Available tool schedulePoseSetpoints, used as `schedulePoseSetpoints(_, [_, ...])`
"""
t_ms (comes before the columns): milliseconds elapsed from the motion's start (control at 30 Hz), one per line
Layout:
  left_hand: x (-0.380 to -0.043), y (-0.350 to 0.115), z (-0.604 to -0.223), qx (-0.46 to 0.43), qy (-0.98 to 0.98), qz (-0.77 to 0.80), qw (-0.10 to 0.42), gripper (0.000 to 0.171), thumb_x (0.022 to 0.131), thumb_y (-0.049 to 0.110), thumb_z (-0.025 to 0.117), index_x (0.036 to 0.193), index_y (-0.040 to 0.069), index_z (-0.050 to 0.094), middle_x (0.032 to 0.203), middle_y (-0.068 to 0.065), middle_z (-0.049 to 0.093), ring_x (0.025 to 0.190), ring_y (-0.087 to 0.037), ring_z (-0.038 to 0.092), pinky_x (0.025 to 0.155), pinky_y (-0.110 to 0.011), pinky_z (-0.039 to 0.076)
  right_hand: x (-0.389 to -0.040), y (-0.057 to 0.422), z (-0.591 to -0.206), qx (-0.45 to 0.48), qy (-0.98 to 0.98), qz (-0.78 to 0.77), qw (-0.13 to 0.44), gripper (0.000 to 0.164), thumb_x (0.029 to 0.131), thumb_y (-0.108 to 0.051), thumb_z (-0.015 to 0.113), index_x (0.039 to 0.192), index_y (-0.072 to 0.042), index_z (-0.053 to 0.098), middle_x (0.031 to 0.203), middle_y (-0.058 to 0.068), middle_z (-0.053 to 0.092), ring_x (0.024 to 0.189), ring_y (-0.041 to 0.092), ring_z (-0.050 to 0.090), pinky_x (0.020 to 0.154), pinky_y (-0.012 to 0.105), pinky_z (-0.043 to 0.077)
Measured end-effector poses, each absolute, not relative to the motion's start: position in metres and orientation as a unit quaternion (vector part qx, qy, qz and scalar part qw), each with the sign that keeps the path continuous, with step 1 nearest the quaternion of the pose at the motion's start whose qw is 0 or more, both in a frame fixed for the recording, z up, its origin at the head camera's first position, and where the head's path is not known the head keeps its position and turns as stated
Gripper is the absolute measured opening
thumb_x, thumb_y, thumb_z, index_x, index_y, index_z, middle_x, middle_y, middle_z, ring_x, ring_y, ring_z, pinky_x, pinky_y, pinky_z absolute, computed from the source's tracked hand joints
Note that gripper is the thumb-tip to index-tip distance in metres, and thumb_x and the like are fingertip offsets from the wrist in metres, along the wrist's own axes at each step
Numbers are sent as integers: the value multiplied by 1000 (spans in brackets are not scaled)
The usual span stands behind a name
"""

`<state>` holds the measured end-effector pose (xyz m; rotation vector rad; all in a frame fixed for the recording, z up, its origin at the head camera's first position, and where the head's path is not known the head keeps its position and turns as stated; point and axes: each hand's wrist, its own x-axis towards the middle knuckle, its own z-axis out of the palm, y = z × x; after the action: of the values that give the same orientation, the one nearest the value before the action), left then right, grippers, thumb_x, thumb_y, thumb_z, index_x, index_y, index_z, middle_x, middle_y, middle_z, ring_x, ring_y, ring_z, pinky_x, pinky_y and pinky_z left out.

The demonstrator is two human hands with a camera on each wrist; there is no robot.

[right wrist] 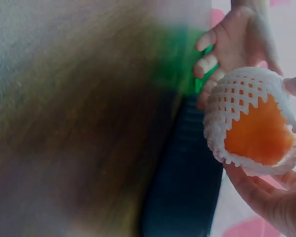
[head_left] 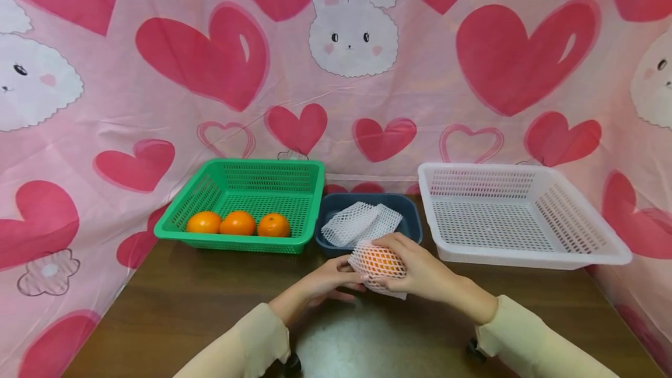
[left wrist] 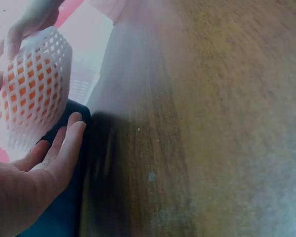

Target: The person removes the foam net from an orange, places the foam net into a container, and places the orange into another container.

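Observation:
My right hand (head_left: 426,268) grips an orange (right wrist: 259,131) in a white foam net sleeve (left wrist: 37,94), above the table in front of the blue basin. Through the mesh the orange shows all round; at the end facing the right wrist camera its skin is bare. On the left side of the sleeve is my left hand (head_left: 326,282), thumb by the mesh and other fingers loosely extended below it. The right wrist view shows those left fingers (right wrist: 207,64) spread, not curled round the fruit. More white foam net sleeves (head_left: 349,223) lie in the blue basin (head_left: 412,214).
A green basket (head_left: 310,203) at the left holds three oranges (head_left: 238,224) along its near side. To the right stands a white basket (head_left: 530,258). The blue basin sits between them on the brown wooden table (head_left: 210,308). Behind hangs a pink heart-patterned cloth (head_left: 294,86).

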<state>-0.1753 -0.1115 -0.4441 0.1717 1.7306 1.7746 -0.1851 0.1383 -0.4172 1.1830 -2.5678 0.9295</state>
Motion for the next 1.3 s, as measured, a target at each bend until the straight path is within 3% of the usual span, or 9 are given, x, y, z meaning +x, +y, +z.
schedulePoseSetpoints(500, [-173,-124,-450,40,684,650,328,52,99,25,66,140,-3,50,104,-7,69,89,-18,67,88,-45,57,-177,117,-449,414,-847,325,76,66,80,-30,87,136,-10,60,127,6,55,112,19,58,91,39,54])
schedulePoseSetpoints(833, [-175,-127,-448,47,697,638,325,47,100,25,65,138,-1,53,102,-5,69,88,-17,67,87,-43,58,-177,116,-456,433,-838,319,92,72,76,-25,91,137,-7,59,125,7,52,111,21,57,91,38,53])
schedulePoseSetpoints(1300, [-175,-125,-448,38,701,639,315,51,97,23,69,139,0,53,110,-7,65,93,-18,63,88,-43,57,-179,123,-451,435,-838,322,72,69,79,-33,91,136,-12,60,128,6,52,113,22,58,92,38,54])
